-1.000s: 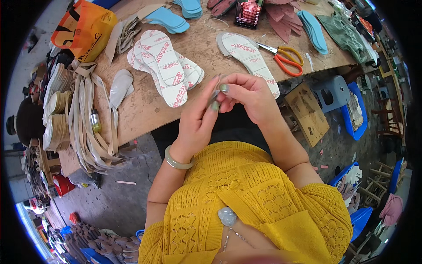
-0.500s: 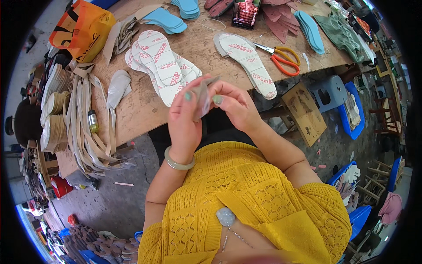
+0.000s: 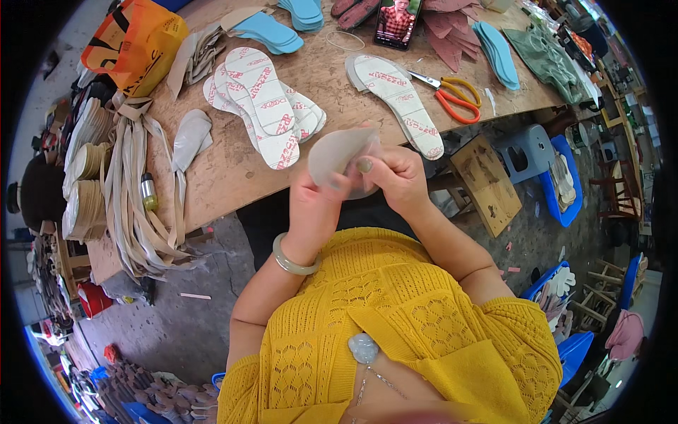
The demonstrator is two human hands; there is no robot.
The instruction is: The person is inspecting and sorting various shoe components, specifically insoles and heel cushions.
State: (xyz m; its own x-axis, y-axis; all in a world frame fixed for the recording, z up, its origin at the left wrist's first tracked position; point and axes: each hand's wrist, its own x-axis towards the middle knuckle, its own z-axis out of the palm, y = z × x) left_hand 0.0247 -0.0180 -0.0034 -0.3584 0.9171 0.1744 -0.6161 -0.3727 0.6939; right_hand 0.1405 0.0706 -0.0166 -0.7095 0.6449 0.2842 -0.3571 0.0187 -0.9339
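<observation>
Both my hands are raised in front of me at the table's near edge, gripping a thin, pale beige rounded sheet (image 3: 337,152), which looks like a shoe lining piece. My left hand (image 3: 316,200) has its fingers closed at the sheet's lower left side, somewhat blurred. My right hand (image 3: 404,182) pinches the opposite side with the thumb on top. Just beyond lies a fanned pile of white insoles (image 3: 258,106) with red print. To the right, another white insole (image 3: 399,102) rests on a greyish piece, its toe or heel end over the table edge.
Orange-handled scissors (image 3: 455,99) lie on the wooden table (image 3: 318,81) near a phone (image 3: 394,25). Blue insoles (image 3: 265,34) and beige strips (image 3: 134,191) sit to the left, by an orange bag (image 3: 134,46). A wooden stool (image 3: 487,184) stands right of the table.
My hands have moved slightly right and lower. The sheet, seen folded or edge-on before, now shows its broad rounded face between my hands.
</observation>
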